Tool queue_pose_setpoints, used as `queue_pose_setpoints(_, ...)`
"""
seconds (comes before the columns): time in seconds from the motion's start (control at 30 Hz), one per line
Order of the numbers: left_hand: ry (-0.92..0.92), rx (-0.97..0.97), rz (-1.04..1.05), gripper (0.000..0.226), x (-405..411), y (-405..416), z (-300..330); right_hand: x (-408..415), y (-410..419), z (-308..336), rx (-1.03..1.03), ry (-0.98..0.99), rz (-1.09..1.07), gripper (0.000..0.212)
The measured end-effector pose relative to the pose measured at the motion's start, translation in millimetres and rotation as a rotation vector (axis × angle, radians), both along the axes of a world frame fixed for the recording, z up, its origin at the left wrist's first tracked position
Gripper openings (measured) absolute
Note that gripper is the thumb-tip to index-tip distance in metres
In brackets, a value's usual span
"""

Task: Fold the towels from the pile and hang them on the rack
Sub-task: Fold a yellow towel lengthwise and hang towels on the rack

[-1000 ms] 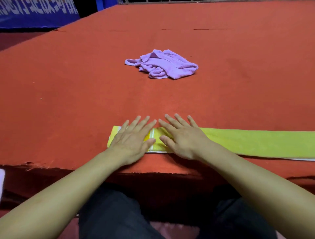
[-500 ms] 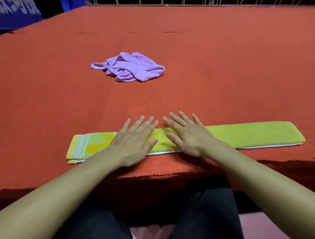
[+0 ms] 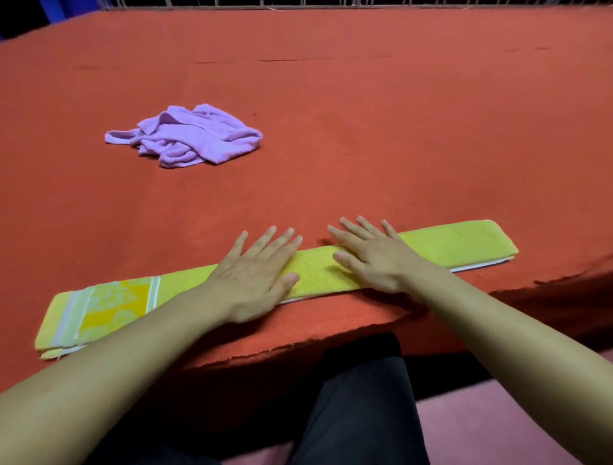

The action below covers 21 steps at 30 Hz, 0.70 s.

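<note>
A yellow towel (image 3: 457, 242), folded into a long narrow strip with an orange patterned band near its left end, lies along the front edge of the red table (image 3: 365, 149). My left hand (image 3: 255, 275) lies flat on the strip's middle, fingers straight and spread. My right hand (image 3: 371, 255) presses flat on it just to the right, fingers also straight. A crumpled purple towel (image 3: 189, 136) sits farther back on the left. No rack shows clearly.
The table's frayed front edge (image 3: 298, 345) runs right below the yellow strip. A metal rail (image 3: 298, 4) lines the far edge of the table. My dark-trousered legs (image 3: 358, 398) are under the table edge.
Both hands have slid rightwards along the yellow towel from its left end to its middle, staying flat. The view has turned right, bringing the whole strip into sight.
</note>
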<state>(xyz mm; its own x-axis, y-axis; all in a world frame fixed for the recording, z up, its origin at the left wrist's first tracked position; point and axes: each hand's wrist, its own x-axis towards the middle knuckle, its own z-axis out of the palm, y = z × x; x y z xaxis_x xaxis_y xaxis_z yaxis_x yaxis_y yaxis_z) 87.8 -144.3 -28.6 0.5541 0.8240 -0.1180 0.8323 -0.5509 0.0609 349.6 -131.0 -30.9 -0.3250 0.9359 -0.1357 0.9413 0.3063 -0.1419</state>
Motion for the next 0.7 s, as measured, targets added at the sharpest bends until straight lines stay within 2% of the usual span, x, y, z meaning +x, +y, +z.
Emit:
queue_pose_setpoints(0.13, -0.076, -0.027, -0.13, 0.067, 54, 6, 4, 46, 9, 7, -0.004, -0.003, -0.113, 0.064)
queue_pose_setpoints(0.3, 0.068, -0.072, -0.173, 0.074, 74, 8, -18, 104, 6, -4, -0.018, -0.096, -0.219, 0.062)
queue_pose_setpoints(0.53, 0.046, -0.077, -0.167, 0.078, 107, 21, 2, 135, 11, -7, 0.028, 0.077, -0.239, 0.061)
queue_pose_setpoints(0.63, 0.01, -0.079, -0.216, 0.069, 145, 28, 7, 165, 13, -8, 0.008, 0.031, -0.336, 0.061)
queue_pose_setpoints(0.7, 0.0, -0.081, -0.248, 0.065, 167, 28, 3, 175, 11, -13, -0.028, 0.003, -0.317, 0.061)
